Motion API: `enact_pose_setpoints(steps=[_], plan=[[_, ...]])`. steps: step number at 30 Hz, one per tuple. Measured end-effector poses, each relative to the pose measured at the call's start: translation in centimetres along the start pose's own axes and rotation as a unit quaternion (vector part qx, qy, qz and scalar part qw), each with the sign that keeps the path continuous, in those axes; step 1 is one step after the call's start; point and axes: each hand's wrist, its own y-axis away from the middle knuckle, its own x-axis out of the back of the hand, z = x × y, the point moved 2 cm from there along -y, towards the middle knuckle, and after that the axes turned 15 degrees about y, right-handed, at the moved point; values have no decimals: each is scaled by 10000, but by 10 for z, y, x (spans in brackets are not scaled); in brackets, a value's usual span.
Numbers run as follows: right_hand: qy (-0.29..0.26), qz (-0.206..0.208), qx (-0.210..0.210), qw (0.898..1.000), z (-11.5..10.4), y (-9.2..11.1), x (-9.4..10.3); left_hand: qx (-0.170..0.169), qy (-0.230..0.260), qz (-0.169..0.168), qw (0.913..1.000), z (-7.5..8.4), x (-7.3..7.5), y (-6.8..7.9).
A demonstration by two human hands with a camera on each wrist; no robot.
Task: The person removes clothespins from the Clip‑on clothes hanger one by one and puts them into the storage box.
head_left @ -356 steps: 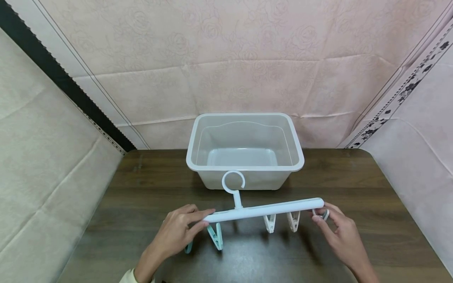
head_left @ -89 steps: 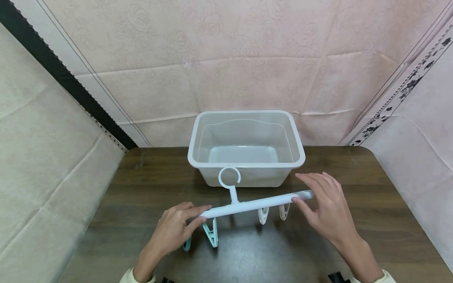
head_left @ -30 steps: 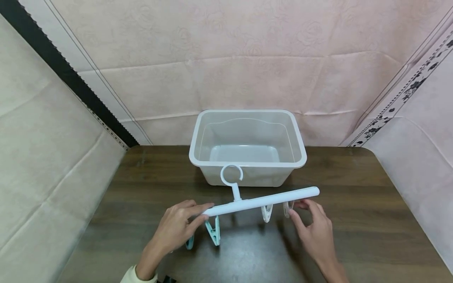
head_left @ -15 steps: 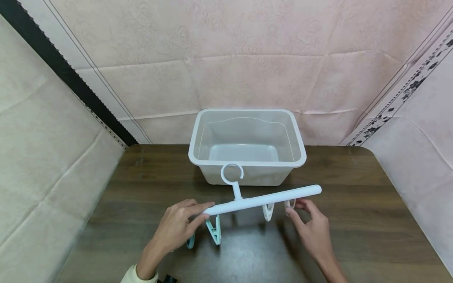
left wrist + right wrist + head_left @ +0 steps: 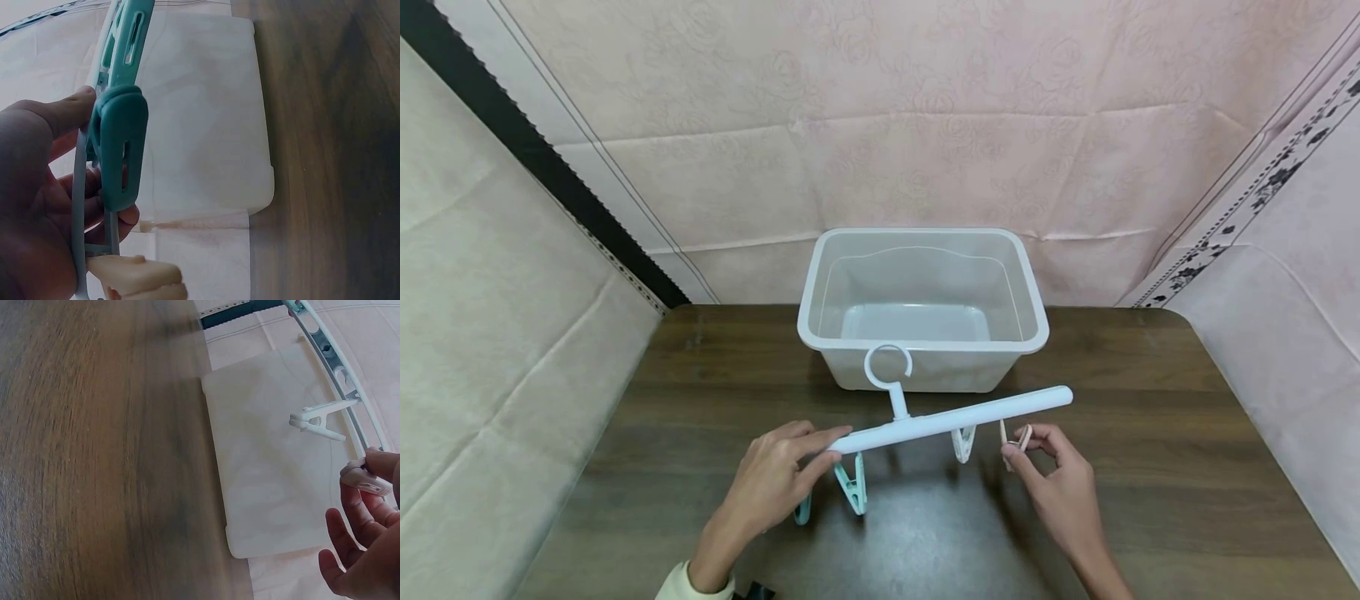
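Observation:
My left hand grips the left end of a white clip hanger, held tilted above the table with its right end higher. Under that end hang teal clothespins; the left wrist view also shows a beige clothespin there, hidden in the head view. A white clothespin hangs right of the hook. Just below the bar, my right hand pinches a pale clothespin between thumb and fingers. Its prongs point up in the head view; whether it touches the bar I cannot tell.
A light grey plastic tub stands at the back of the dark wooden table, right behind the hanger's hook. Pale patterned cloth hangs behind and on both sides. A black item shows by the left sleeve.
Earlier the right hand held a clothespin at the bar's far right end, then came away from there. It took the pale clothespin further in, which has now turned and dropped slightly below the bar.

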Motion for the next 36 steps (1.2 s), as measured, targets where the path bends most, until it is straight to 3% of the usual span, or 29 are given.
enact_pose_setpoints(steps=[14,18,22,28,36], plan=[[-214,-555,160,9981,-8,0,8,-65,-174,45,9998,0,-1,-1],[75,-593,211,9980,-7,-2,10,-75,-233,39,9997,0,-1,-1],[694,-241,620,9954,-7,-4,15,-53,-208,8,9998,1,-1,-2],[1357,496,1792,9731,-9,-6,18,-78,-145,-42,9999,0,-1,-2],[1764,1212,2527,9436,-7,-6,19,-18,-40,-112,9999,3,-1,-3]])
